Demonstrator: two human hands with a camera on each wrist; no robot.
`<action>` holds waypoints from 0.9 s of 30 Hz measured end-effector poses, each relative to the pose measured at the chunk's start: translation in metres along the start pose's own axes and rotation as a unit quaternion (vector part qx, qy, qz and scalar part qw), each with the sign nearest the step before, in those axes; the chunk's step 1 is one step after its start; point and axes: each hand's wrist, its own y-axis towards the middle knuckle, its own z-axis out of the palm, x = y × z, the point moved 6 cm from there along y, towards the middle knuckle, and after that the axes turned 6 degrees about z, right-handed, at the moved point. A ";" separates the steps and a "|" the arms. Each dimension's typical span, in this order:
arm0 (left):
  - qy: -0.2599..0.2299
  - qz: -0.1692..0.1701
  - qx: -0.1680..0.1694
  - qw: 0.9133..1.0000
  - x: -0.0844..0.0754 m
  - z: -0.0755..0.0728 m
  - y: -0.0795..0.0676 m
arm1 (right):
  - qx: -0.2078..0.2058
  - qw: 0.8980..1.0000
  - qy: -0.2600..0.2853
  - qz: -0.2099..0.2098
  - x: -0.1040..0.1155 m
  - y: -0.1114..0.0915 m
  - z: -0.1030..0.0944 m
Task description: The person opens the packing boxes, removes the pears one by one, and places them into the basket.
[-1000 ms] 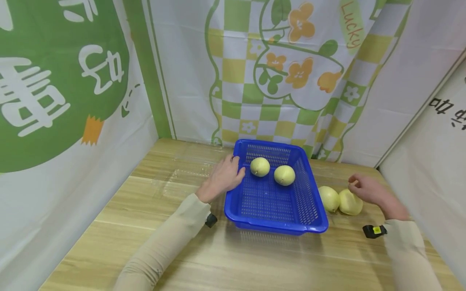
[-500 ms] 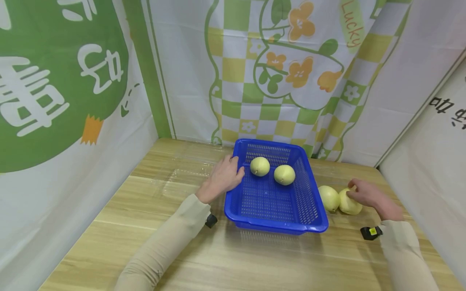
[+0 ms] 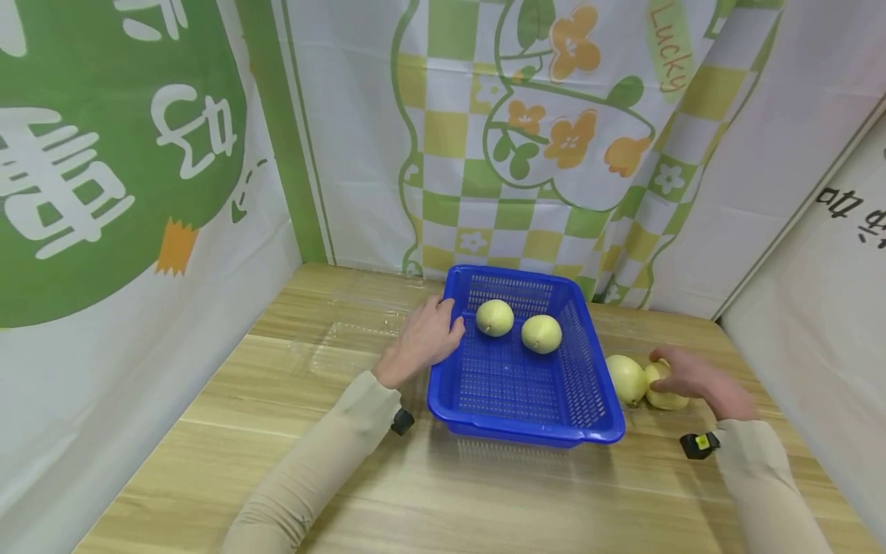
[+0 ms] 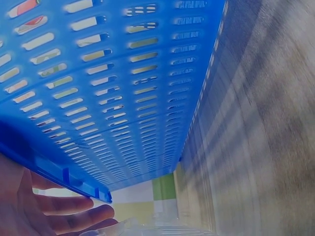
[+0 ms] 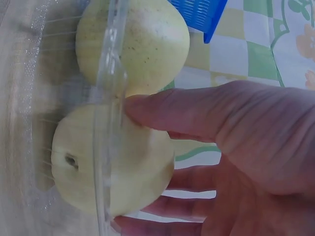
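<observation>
My left hand (image 3: 424,337) grips the left rim of a blue perforated plastic basket (image 3: 526,429); in the left wrist view its fingers (image 4: 74,221) lie below the rim, outside the slotted wall. Two pale yellow-green pears, a left one (image 3: 494,318) and a right one (image 3: 541,334), sit toward the back inside it. To the right of the basket, my right hand (image 3: 699,377) holds a pear (image 5: 133,167), thumb on its top and fingers round its far side. Another pear (image 5: 142,44) lies against it. Both are in a clear plastic box (image 5: 102,182).
Left of the basket, an open clear plastic container (image 3: 353,346) lies on the wooden table (image 3: 346,492). A patterned curtain (image 3: 450,138) hangs close behind the basket. White printed sheets stand at the left (image 3: 228,308) and right (image 3: 803,292).
My right hand has come left and down onto the right-hand pear, its fingers now round it. The left hand, the basket and the two pears in it have stayed in place.
</observation>
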 end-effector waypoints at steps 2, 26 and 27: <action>0.000 -0.002 0.002 1.000 0.000 0.000 0.000 | -0.006 1.000 -0.015 -0.009 0.003 0.001 0.001; 0.000 0.000 0.002 1.000 0.003 0.000 0.000 | 0.011 0.994 -0.089 0.060 0.013 0.004 0.020; -0.001 0.000 0.002 1.000 0.003 0.000 0.000 | 0.007 0.994 -0.094 0.060 0.014 0.004 0.021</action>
